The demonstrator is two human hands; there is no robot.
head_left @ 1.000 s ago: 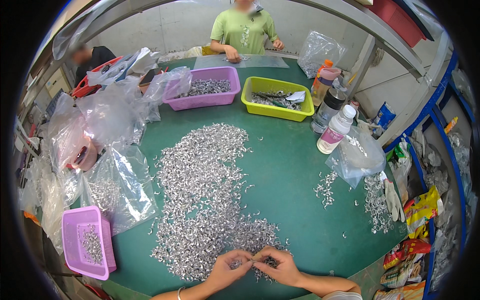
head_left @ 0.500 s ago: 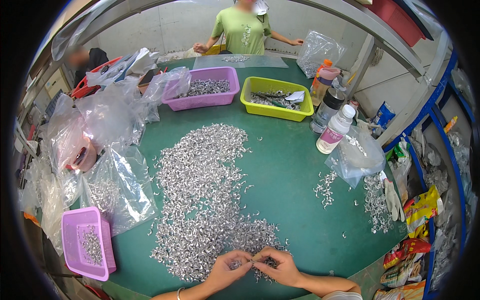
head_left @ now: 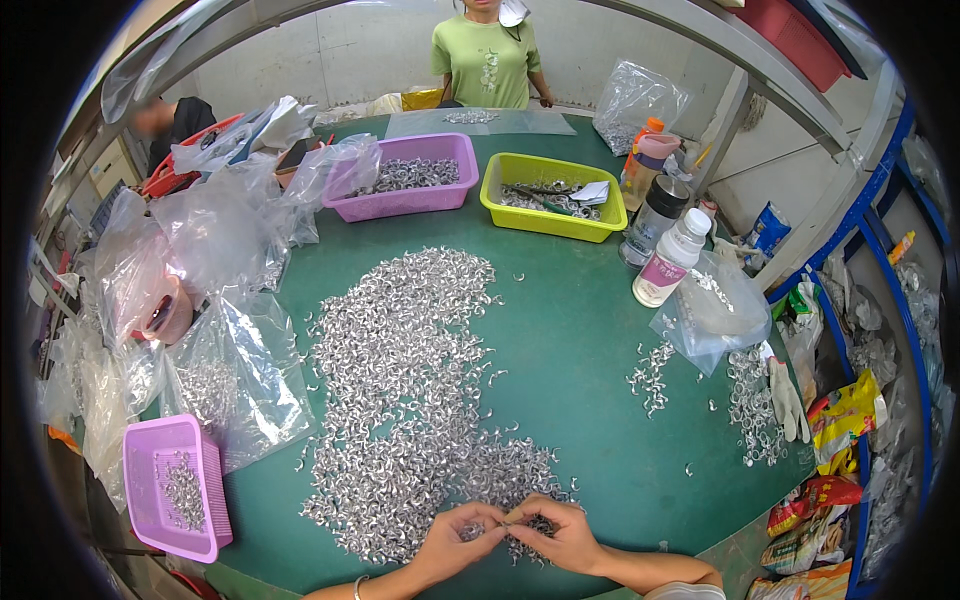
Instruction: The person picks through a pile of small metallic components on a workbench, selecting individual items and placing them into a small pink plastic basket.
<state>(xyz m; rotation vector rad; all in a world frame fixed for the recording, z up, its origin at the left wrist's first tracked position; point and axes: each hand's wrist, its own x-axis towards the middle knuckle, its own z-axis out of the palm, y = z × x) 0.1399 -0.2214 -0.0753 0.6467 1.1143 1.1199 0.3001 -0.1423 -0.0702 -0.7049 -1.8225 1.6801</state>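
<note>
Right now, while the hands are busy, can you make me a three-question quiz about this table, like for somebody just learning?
1. Pick one: where are the left hand and the right hand?
A) On a bottle
B) Close together at the near end of the pile of small metal pieces
C) On the white glove

2. True or false: the yellow-green basket stands to the right of the far purple basket.

3. Fill in the colour: the pile lies on a ____ tabletop.

Key: 1. B; 2. True; 3. green
</note>
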